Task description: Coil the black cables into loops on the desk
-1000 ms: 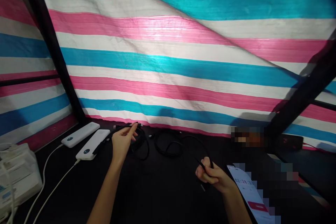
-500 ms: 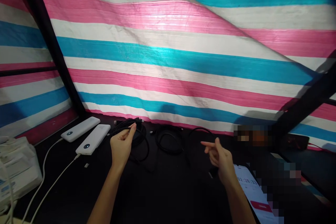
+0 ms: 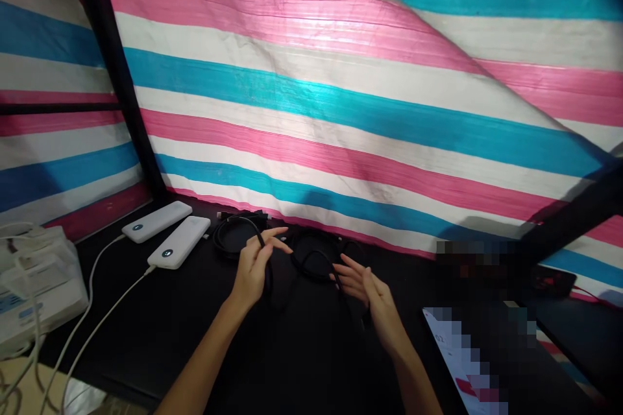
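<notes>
My left hand (image 3: 252,269) holds a thin black cable between thumb and curled fingers, with two fingertips stretched to the right. From that hand the black cable (image 3: 233,224) arches back to a coil at the rear of the dark table. My right hand (image 3: 367,292) faces it, fingers long and half bent around another stretch of black cable (image 3: 322,254), which drops past the fingertips. A dark cable end shows faintly below the right palm. Between and behind the hands lies a second loose coil of black cable (image 3: 302,269). Against the black tabletop, parts of the cables are hard to make out.
Two white power banks (image 3: 179,243) with white leads lie at the left. A bagged white bundle (image 3: 41,298) with cords sits at the far left edge. A lit phone (image 3: 450,350) rests at the right, partly blurred out. Striped sheeting (image 3: 311,104) and black frame bars enclose the table.
My hands have come closer together, the left moving right and the right moving left. The cable now arches up to my left hand and across my right fingers. The view has turned slightly.
</notes>
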The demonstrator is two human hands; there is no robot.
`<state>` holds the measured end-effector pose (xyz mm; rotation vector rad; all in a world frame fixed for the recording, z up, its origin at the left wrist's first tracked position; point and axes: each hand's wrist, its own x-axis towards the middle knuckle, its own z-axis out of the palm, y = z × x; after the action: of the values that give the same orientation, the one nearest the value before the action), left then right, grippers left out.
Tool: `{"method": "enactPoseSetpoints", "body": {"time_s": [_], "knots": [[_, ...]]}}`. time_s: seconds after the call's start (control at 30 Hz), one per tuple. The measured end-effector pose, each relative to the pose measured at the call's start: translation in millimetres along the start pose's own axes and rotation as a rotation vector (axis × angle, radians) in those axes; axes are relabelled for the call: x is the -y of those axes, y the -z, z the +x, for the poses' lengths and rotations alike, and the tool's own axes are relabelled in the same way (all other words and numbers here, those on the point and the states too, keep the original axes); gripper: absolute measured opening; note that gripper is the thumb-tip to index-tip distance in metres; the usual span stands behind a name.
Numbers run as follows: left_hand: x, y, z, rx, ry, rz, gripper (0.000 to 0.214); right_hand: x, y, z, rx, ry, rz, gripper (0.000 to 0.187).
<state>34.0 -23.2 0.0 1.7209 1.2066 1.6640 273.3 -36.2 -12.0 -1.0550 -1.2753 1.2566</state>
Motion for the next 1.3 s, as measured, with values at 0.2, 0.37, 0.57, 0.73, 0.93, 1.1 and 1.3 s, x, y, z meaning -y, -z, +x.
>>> {"method": "enactPoseSetpoints", "body": {"time_s": [0.2,0.37,0.57,0.73,0.93,1.1,1.3], "knots": [[-11,-20.9,-15,0.209,-0.141,-0.015,0.036,-2,-17,-8,0.223,-0.05,-0.125,0.054],[-25,-36.0,-31,0.4,-0.138,-0.068,0.044,-4,-28,-16,0.326,0.04,-0.303,0.044],[-20,-42.4,-37,0.485,-0.195,0.122,0.046,-8,-45,-21,0.351,-0.016,-0.362,0.021],[-5,-43.7,-31,0.393,-0.168,0.153,0.052,1,-28,-17,0.216,0.045,-0.326,0.029],[10,-62.3,-46,0.364,-0.158,0.15,0.067,6,-2,-13,0.073,0.037,-0.078,0.028],[6,-62.9,-50,0.401,-0.326,0.17,0.053,8,-2,-7,-0.096,-0.04,0.273,0.026],[3,-50.6,-47,0.148,-0.666,0.266,0.031,7,17,-13,0.089,-0.054,0.274,0.037]]}}
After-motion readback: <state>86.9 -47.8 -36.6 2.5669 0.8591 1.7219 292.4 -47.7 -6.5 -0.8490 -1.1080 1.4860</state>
